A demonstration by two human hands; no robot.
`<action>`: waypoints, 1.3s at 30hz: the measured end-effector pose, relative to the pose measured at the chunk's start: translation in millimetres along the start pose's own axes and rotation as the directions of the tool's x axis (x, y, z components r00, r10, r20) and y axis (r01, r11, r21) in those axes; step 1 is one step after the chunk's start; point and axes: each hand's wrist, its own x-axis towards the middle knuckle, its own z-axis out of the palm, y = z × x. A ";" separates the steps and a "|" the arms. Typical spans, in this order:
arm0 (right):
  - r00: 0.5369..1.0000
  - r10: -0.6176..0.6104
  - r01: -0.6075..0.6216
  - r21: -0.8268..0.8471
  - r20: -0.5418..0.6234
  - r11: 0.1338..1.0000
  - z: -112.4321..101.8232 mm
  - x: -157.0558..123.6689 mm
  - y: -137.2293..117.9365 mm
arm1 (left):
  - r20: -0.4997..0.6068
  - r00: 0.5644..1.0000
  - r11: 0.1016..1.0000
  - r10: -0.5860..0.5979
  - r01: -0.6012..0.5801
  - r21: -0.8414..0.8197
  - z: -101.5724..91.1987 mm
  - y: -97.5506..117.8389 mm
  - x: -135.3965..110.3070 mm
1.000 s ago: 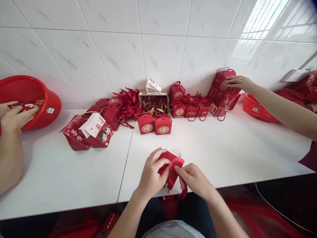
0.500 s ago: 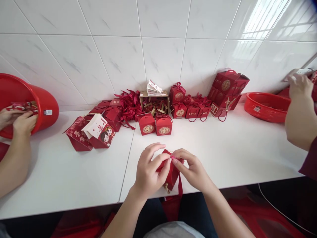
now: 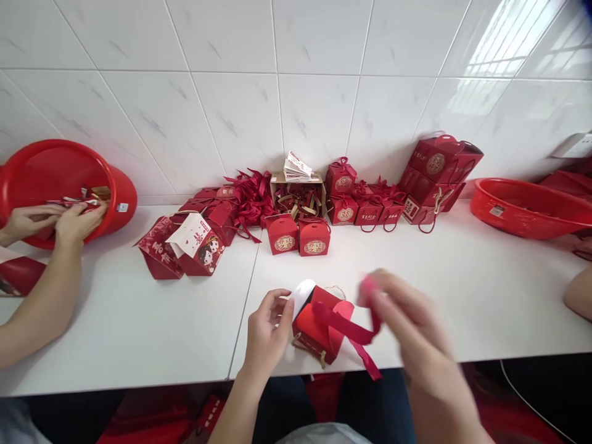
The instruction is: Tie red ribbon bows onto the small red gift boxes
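Note:
A small red gift box (image 3: 316,325) with a gold cord handle sits near the front edge of the white table (image 3: 439,290). My left hand (image 3: 267,330) steadies its left side, fingers curled against it. My right hand (image 3: 406,311) is blurred by motion just right of the box, and a dark red ribbon (image 3: 348,332) runs from its fingers across the box top, one end trailing over the table edge.
Finished red boxes (image 3: 298,235), loose ribbons (image 3: 250,200) and flat red cartons (image 3: 185,246) line the tiled wall. Another person's hands (image 3: 55,219) reach into a red basin (image 3: 55,179) at left. A second red basin (image 3: 527,206) stands at right, with someone's arm (image 3: 578,290) at the edge.
My right hand has swung out to the right, pulling the ribbon across the box. The person at right has drawn their arm back. The view has shifted slightly left.

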 end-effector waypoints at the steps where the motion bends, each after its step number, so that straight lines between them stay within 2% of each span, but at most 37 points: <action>1: 0.995 0.024 -0.020 -0.034 0.093 0.999 13.0 13.0 1.8 | -0.001 1.000 0.999 -0.016 0.016 -0.044 0.1 -1.3 0.1; 4: 0.961 0.078 -0.018 -0.221 0.266 0.975 44.3 38.6 16.5 | -0.004 1.000 0.993 -0.031 0.030 -0.114 -0.3 -3.6 -0.8; 7: 0.944 0.133 -0.027 -0.329 0.303 0.944 57.1 42.3 32.7 | -0.023 0.999 0.993 -0.029 0.026 -0.113 -0.5 -3.5 -2.1; 14: 0.922 0.200 -0.061 -0.384 0.333 0.921 58.5 36.9 36.9 | -0.030 0.999 0.995 -0.026 0.022 -0.101 0.8 -2.5 -3.8; 22: 0.902 0.153 0.002 -0.357 0.405 0.934 59.1 41.5 33.7 | 0.018 0.999 0.992 -0.028 0.030 -0.125 3.1 4.9 -13.3; 27: 0.897 0.105 0.061 -0.355 0.429 0.933 56.7 40.8 33.8 | 0.140 0.984 0.970 -0.107 0.135 -0.204 4.1 4.5 0.5; 33: 0.907 0.078 0.073 -0.339 0.413 0.938 55.1 37.3 36.1 | 0.291 0.950 0.948 -0.113 0.191 -0.256 7.1 6.0 11.7; 35: 0.926 0.062 0.058 -0.303 0.371 0.951 51.8 35.5 36.9 | 0.281 0.954 0.972 -0.103 0.157 -0.176 4.1 0.9 12.8; 36: 0.945 0.051 0.043 -0.277 0.323 0.960 48.5 33.8 37.7 | 0.242 0.966 0.991 -0.096 0.115 -0.069 0.4 -3.5 13.7; 37: 0.964 0.048 0.019 -0.248 0.262 0.969 43.8 31.5 39.2 | 0.175 0.981 0.994 -0.086 0.074 0.078 -5.2 -9.0 14.8; 39: 0.988 0.075 -0.048 -0.194 0.136 0.980 30.3 24.3 44.6 | 0.001 0.999 0.924 -0.054 0.050 0.379 -21.7 -22.0 18.3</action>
